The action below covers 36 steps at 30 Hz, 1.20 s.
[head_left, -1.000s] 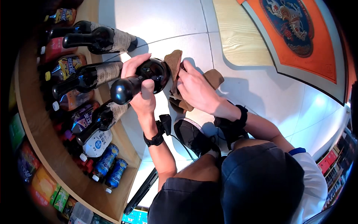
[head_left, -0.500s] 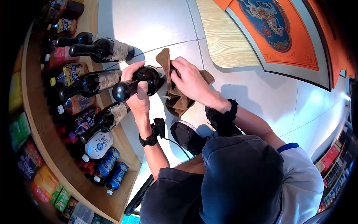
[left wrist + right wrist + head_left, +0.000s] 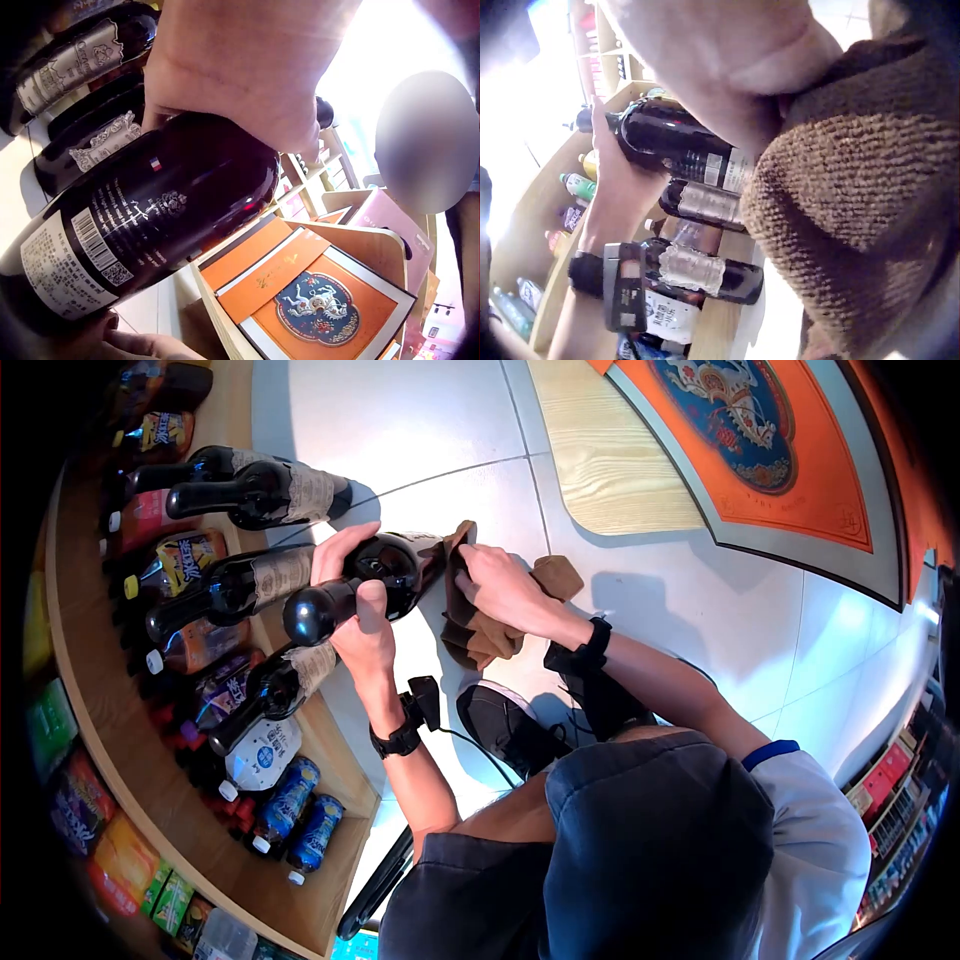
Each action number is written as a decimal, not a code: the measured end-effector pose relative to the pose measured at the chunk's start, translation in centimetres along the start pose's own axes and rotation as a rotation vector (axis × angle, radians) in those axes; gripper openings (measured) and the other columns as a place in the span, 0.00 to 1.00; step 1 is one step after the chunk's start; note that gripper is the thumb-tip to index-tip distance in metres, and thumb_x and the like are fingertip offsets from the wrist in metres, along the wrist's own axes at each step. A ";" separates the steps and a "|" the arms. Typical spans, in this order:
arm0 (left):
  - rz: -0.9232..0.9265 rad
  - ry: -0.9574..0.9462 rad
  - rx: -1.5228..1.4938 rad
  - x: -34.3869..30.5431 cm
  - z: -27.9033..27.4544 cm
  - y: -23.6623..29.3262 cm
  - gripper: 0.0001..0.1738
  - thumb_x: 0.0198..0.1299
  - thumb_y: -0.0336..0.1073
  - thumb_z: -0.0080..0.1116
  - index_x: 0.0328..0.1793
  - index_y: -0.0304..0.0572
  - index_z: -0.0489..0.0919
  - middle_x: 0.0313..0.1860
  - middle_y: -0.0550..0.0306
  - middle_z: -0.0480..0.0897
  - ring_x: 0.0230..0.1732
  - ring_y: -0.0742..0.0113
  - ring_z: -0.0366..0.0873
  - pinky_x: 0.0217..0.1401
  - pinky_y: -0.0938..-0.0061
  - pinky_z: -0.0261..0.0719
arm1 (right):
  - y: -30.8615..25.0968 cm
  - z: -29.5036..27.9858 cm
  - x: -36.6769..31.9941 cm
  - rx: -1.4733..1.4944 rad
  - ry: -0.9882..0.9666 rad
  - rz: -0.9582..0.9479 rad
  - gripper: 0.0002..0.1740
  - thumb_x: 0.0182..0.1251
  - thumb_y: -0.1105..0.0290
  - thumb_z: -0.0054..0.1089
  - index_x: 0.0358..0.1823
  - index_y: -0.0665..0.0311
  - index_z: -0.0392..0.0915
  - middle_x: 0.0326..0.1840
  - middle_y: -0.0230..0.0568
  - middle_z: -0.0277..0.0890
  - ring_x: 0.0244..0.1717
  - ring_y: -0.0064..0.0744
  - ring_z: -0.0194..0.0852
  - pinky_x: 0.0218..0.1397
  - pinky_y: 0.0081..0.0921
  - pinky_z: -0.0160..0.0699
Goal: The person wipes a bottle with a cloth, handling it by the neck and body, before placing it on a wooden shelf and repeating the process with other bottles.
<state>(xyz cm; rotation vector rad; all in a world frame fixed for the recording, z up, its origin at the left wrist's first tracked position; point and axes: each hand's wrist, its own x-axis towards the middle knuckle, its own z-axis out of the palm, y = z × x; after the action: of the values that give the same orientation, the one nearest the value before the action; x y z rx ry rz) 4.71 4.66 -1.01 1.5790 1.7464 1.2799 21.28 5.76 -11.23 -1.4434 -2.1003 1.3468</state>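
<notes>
Fingers (image 3: 340,552) of the left hand (image 3: 365,642) are wrapped round the upper part of a dark bottle (image 3: 387,568), which is held off the floor (image 3: 440,475) with its neck toward the head camera. Brown cloth (image 3: 468,635) is gripped by the right hand (image 3: 512,596) at the bottle's base, where a pale label (image 3: 61,262) is shown. Beside them, similar bottles (image 3: 268,495) are lined up near a wooden shelf (image 3: 85,620) stocked with packaged drinks (image 3: 290,800).

Orange box (image 3: 825,475) (horse emblem (image 3: 735,425)) on wd. table (image 3: 615,470); blue drink btls. (image 3: 287,802) in wd. shelf (image 3: 345,830).
</notes>
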 end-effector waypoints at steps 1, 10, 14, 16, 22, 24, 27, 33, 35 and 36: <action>0.035 0.024 -0.079 0.0 -0.1 -0.7 0.40 0.62 0.69 0.55 0.53 0.33 0.84 0.51 0.46 0.82 0.56 0.54 0.80 0.63 0.61 0.74 | -0.4 0.0 0.1 0.058 -0.051 0.076 0.15 0.67 0.73 0.59 0.50 0.77 0.73 0.47 0.64 0.78 0.50 0.64 0.78 0.53 0.49 0.77; 0.024 0.045 -0.076 -0.1 0.1 -0.5 0.48 0.60 0.78 0.52 0.52 0.32 0.84 0.50 0.46 0.82 0.54 0.54 0.79 0.61 0.61 0.75 | -2.4 -1.1 0.3 0.285 -0.047 0.140 0.18 0.63 0.69 0.64 0.45 0.81 0.76 0.42 0.71 0.80 0.52 0.68 0.78 0.56 0.50 0.77; 0.022 0.035 -0.073 0.0 0.0 -0.6 0.50 0.58 0.80 0.51 0.52 0.32 0.84 0.50 0.46 0.82 0.53 0.53 0.80 0.61 0.61 0.75 | -3.2 -1.4 -0.1 0.339 -0.045 0.153 0.17 0.62 0.70 0.64 0.42 0.81 0.77 0.41 0.70 0.81 0.51 0.67 0.79 0.55 0.49 0.78; 0.012 0.035 -0.068 0.0 -0.1 -0.4 0.51 0.58 0.81 0.51 0.53 0.32 0.84 0.50 0.46 0.81 0.53 0.53 0.80 0.60 0.61 0.75 | -3.7 -1.6 -0.4 0.344 -0.018 0.126 0.17 0.62 0.74 0.63 0.49 0.78 0.78 0.36 0.57 0.84 0.39 0.51 0.86 0.45 0.37 0.81; -0.012 0.040 -0.067 0.0 -0.1 -0.4 0.53 0.56 0.83 0.51 0.53 0.32 0.84 0.50 0.46 0.81 0.53 0.54 0.80 0.60 0.61 0.76 | -5.7 -3.1 -1.1 0.306 0.005 0.090 0.16 0.61 0.73 0.63 0.45 0.80 0.75 0.37 0.67 0.81 0.45 0.65 0.81 0.52 0.48 0.80; -0.031 0.032 -0.069 -0.1 0.0 -0.4 0.54 0.54 0.84 0.52 0.54 0.31 0.83 0.51 0.46 0.81 0.54 0.53 0.80 0.61 0.61 0.76 | -5.2 -2.7 -1.2 0.330 0.019 0.061 0.16 0.61 0.73 0.63 0.45 0.79 0.75 0.37 0.66 0.81 0.45 0.65 0.81 0.51 0.48 0.80; -0.103 0.088 -0.161 -0.2 0.5 -0.2 0.60 0.48 0.86 0.56 0.63 0.33 0.79 0.56 0.46 0.80 0.58 0.52 0.79 0.65 0.58 0.75 | -4.8 -2.7 -1.2 0.365 0.026 0.019 0.15 0.61 0.74 0.64 0.45 0.78 0.76 0.37 0.65 0.82 0.44 0.64 0.82 0.51 0.47 0.80; -0.044 0.113 -0.246 -0.5 -0.2 -0.5 0.68 0.42 0.83 0.66 0.76 0.34 0.66 0.70 0.41 0.72 0.72 0.50 0.70 0.78 0.54 0.64 | -4.7 -3.7 -1.4 0.385 -0.007 0.022 0.15 0.63 0.73 0.63 0.46 0.76 0.75 0.36 0.64 0.82 0.43 0.62 0.82 0.48 0.45 0.81; -0.041 0.114 -0.221 -0.9 -0.4 -1.0 0.66 0.44 0.81 0.67 0.76 0.33 0.66 0.70 0.41 0.72 0.72 0.50 0.70 0.78 0.55 0.64 | -5.0 -4.1 -1.5 0.380 -0.008 0.019 0.15 0.63 0.73 0.63 0.47 0.77 0.75 0.35 0.64 0.81 0.42 0.62 0.83 0.47 0.46 0.81; -0.034 0.111 -0.206 -1.0 -0.6 -1.2 0.65 0.45 0.79 0.68 0.77 0.33 0.66 0.71 0.42 0.71 0.72 0.50 0.70 0.78 0.55 0.64 | -5.5 -4.1 -1.6 0.372 0.019 -0.007 0.15 0.63 0.73 0.63 0.47 0.77 0.74 0.34 0.64 0.81 0.41 0.63 0.83 0.46 0.46 0.81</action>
<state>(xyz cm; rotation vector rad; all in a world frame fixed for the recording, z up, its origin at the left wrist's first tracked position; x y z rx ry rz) 3.86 3.66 -1.97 1.3812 1.6382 1.5037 21.43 6.20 -4.17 -1.2836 -1.7216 1.6081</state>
